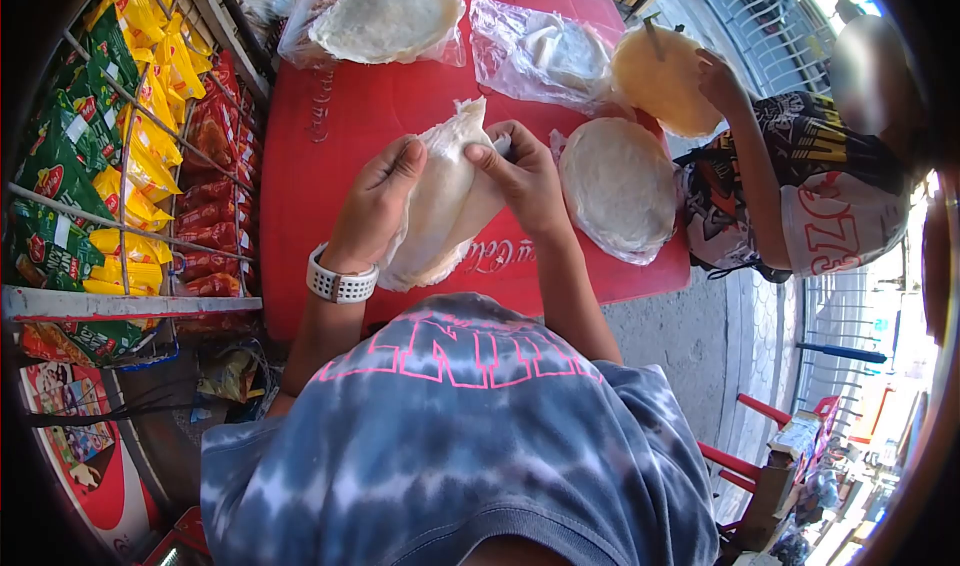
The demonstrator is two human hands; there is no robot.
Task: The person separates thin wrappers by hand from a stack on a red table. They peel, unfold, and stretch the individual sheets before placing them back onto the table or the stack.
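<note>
Both hands hold a floppy stack of thin, pale dough wrappers (pixel 440 201) above the red table, its top edge bunched and its lower part hanging down. My left hand (pixel 380 196) is closed around the left edge, thumb on top. My right hand (pixel 520 176) pinches the upper right part between thumb and fingers. A round pile of pale wrappers (pixel 620 188) lies to the right of my right hand. Another round pile (pixel 388 16) rests on plastic at the far side, and a clear plastic bag (pixel 540 51) with pale contents lies beside it.
The red table (pixel 330 186) carries all this. At right, another person's hand (pixel 720 84) touches a yellowish round sheet or tray (pixel 665 81) at the table's corner. A wire rack of yellow, green and red snack packets (pixel 135 166) borders the left side.
</note>
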